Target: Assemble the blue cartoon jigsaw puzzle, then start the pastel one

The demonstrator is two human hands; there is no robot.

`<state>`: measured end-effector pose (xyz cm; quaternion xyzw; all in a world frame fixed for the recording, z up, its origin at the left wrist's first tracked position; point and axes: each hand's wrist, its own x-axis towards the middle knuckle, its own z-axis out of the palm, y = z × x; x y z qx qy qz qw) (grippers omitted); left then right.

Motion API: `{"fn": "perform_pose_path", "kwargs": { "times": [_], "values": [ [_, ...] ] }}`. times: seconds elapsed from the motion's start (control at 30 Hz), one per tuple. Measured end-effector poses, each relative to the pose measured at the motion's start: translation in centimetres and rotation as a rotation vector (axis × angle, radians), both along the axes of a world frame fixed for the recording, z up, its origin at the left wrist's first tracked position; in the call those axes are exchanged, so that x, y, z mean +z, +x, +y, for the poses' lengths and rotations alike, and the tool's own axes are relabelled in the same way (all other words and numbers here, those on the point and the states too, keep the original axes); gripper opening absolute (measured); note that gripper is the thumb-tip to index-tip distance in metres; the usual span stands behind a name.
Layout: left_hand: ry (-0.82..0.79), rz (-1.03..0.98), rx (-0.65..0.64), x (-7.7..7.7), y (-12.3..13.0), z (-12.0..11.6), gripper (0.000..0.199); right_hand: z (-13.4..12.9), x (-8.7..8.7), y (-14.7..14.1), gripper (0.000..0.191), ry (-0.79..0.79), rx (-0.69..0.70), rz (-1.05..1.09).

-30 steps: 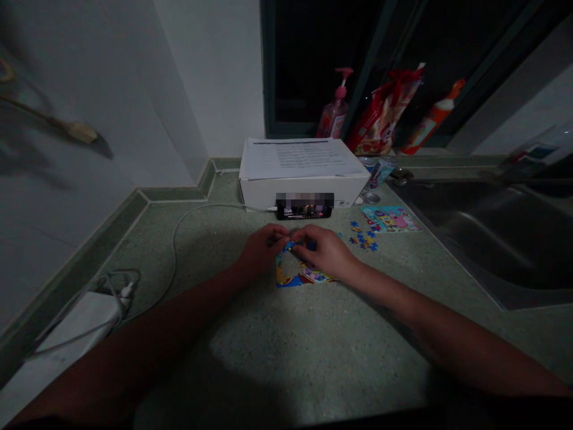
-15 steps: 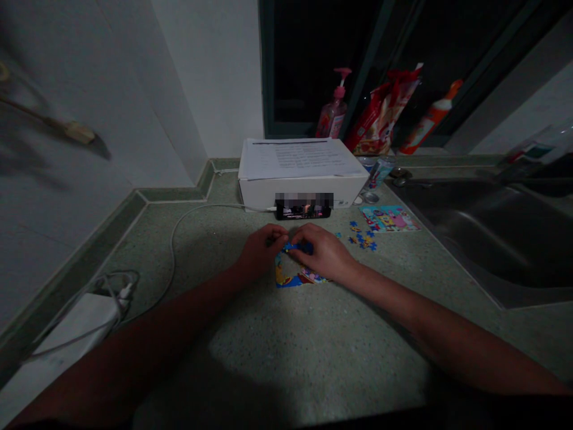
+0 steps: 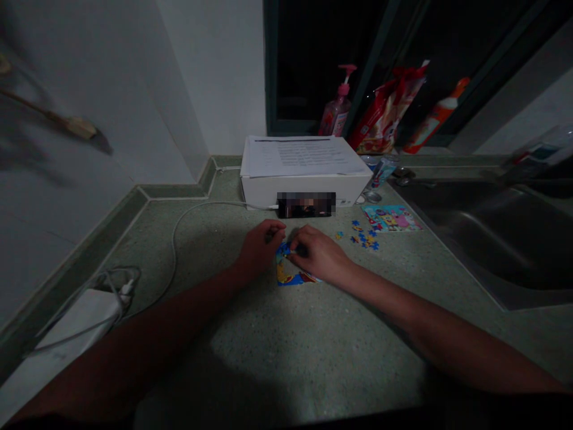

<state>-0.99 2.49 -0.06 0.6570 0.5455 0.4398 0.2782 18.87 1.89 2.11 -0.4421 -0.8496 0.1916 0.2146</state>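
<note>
A partly assembled jigsaw puzzle, blue and yellow with some red, lies flat on the counter between my hands. My right hand covers its upper right part, with thumb and forefinger pinched over a blue puzzle piece near the top left corner. My left hand rests at the puzzle's left edge, its fingers curled and the thumb close to the forefinger; whatever is in them is hidden. Loose puzzle pieces are heaped to the right of my right hand, and a single piece lies nearer to it.
A colourful picture card lies beside the metal sink. Behind the puzzle, a phone leans on a white box topped with paper. Its cable curves left to a white power strip. Bottles and a red bag stand behind.
My left hand has drawn slightly left and up. My right hand has shifted a little, staying over the puzzle's top. The view has tilted slightly.
</note>
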Motion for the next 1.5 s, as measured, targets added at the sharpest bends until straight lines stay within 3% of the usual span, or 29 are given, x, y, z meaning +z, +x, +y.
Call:
{"fn": "perform_pose_path", "kwargs": {
  "times": [0.97,1.5],
  "values": [
    [-0.013,0.008,0.001,0.07,0.13,-0.12,0.014,0.14,-0.02,-0.47,0.006,-0.037,0.005,-0.071],
    [-0.003,-0.007,-0.012,0.00,0.07,-0.06,0.013,0.03,0.70,0.05,0.007,0.042,-0.012,-0.036]
  ]
}}
